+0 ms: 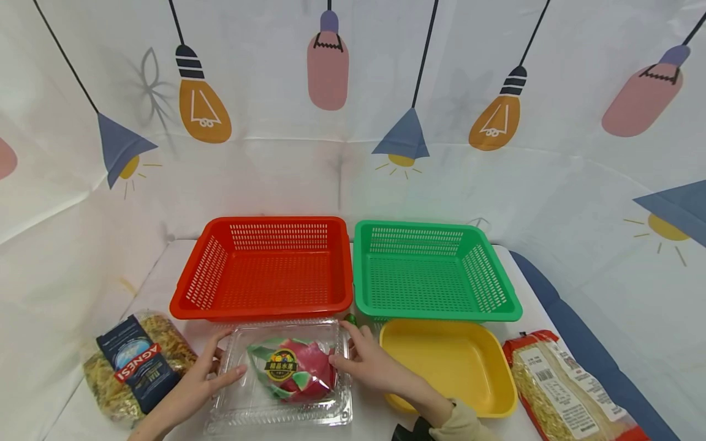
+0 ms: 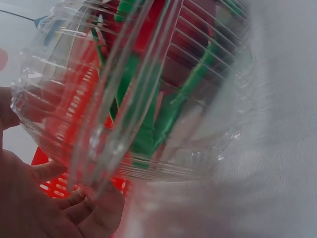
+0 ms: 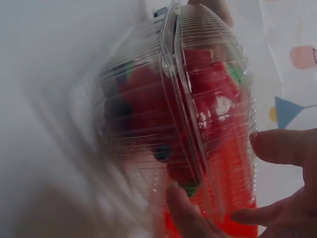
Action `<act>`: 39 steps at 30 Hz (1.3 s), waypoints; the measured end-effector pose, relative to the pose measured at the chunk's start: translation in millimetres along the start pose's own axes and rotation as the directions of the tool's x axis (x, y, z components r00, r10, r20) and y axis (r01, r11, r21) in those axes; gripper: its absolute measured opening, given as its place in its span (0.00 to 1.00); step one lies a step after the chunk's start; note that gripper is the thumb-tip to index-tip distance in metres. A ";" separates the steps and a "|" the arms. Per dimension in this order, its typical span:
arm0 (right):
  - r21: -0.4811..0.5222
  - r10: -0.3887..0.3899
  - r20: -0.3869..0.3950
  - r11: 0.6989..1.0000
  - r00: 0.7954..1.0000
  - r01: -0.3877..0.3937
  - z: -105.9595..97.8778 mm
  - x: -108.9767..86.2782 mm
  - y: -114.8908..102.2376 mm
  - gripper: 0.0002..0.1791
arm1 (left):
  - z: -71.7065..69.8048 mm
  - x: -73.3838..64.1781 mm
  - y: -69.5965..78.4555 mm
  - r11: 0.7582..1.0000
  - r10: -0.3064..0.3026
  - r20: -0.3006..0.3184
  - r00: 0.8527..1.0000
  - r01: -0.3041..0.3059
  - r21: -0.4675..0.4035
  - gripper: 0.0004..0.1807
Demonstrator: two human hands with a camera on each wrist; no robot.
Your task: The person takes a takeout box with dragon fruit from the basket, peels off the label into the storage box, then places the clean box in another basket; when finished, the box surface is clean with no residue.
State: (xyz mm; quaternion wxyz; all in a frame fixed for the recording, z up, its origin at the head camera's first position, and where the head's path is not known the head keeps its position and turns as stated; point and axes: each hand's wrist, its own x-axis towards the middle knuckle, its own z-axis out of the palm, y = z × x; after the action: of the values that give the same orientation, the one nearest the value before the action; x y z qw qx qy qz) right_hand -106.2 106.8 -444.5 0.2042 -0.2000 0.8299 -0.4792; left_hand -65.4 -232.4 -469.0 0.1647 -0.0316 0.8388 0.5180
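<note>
A clear plastic clamshell box (image 1: 231,401) is in front of the red basket in the head view, its lid closed. Inside shows a pink-and-green dragon fruit (image 1: 317,361) under a round black-and-gold sticker (image 1: 280,365). My left hand (image 1: 195,383) grips the box's left side, thumb over the lid and fingers around the edge. On the opposite side, my right hand (image 1: 371,362) holds it with the thumb on top and the fingers at the far corner. The ridged walls and joined rims of the box (image 3: 171,54) fill much of both wrist views.
Behind the box stands a red basket (image 1: 265,313), with a green basket (image 1: 436,313) to its right. A yellow basin (image 1: 447,361) sits right of my right hand. An Agnesi pasta bag (image 1: 138,367) lies at left, and a red-edged bag of pale food (image 1: 562,386) at right.
</note>
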 end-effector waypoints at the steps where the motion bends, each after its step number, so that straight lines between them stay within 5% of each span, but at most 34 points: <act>1: -0.041 -0.010 -0.026 0.999 1.000 0.009 0.5 -0.8 -1.1 0.42 | 0.1 0.5 -0.8 1.000 0.004 0.006 1.000 -0.004 -0.005 0.43; 6: -0.185 -0.129 -0.167 0.978 0.977 0.097 4.1 -4.5 -15.9 0.32 | 1.3 2.6 -1.1 1.000 -0.004 0.022 1.000 0.004 -0.027 0.43; 9: -0.240 -0.209 -0.180 0.957 0.961 0.163 8.4 -3.4 -29.7 0.22 | 2.1 2.7 -0.4 0.999 -0.017 0.022 1.000 0.018 -0.035 0.43; 14: -0.230 -0.210 -0.002 0.952 0.978 0.204 20.9 9.3 -48.1 0.15 | 2.6 2.5 -1.0 0.999 -0.002 0.018 1.000 0.003 -0.039 0.43; 19: -0.335 -0.172 0.143 0.918 0.975 0.211 31.9 25.6 -59.1 0.18 | 3.4 3.1 -2.5 0.999 0.009 0.020 1.000 -0.009 -0.035 0.43; 26: -0.474 -0.131 0.205 0.854 0.970 0.215 36.6 40.8 -68.6 0.14 | 3.5 2.5 -4.1 0.998 0.000 0.042 0.999 0.003 -0.068 0.43; 34: -0.516 -0.096 0.224 0.832 0.970 0.202 36.0 43.0 -72.4 0.15 | 3.7 2.2 -3.8 0.997 -0.023 0.055 0.998 0.027 -0.074 0.44; 39: -0.499 -0.070 0.249 0.846 0.966 0.190 32.7 50.5 -74.6 0.16 | 4.6 2.1 -3.5 0.997 -0.016 0.046 0.999 0.019 -0.072 0.44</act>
State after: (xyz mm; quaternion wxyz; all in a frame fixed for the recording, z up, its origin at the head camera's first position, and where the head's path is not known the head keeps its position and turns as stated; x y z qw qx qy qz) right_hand -120.9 22.4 -401.4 0.2008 -0.3558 0.8845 -0.2254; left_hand -65.4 -229.7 -474.6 0.1869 -0.0332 0.8153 0.5471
